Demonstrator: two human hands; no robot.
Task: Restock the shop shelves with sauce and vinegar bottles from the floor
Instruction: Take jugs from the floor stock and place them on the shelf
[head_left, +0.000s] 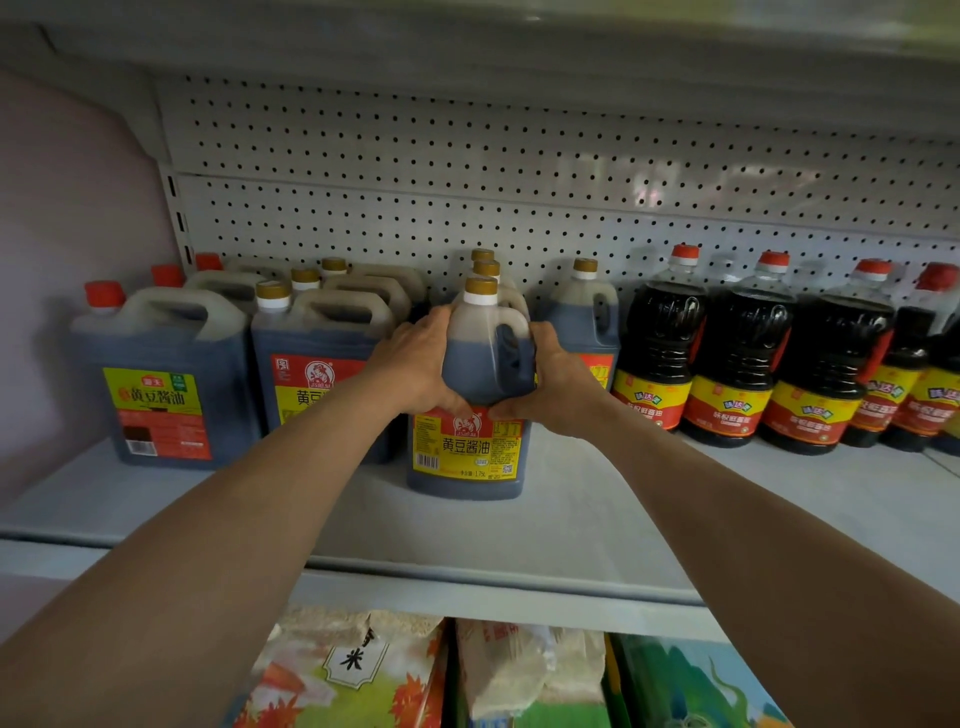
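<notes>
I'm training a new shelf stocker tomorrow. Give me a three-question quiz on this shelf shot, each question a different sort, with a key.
1. True or false: both hands hold the gold-capped soy sauce jug.
2. Multiple choice: the red-capped jug with the green and yellow label stands at the shelf's A) left end B) middle C) right end.
3. Fill in: the bagged goods lie on the shelf ___ the bottles.

Key: 1 true, the left hand and right hand grip its sides. 2 A. 3 below.
</notes>
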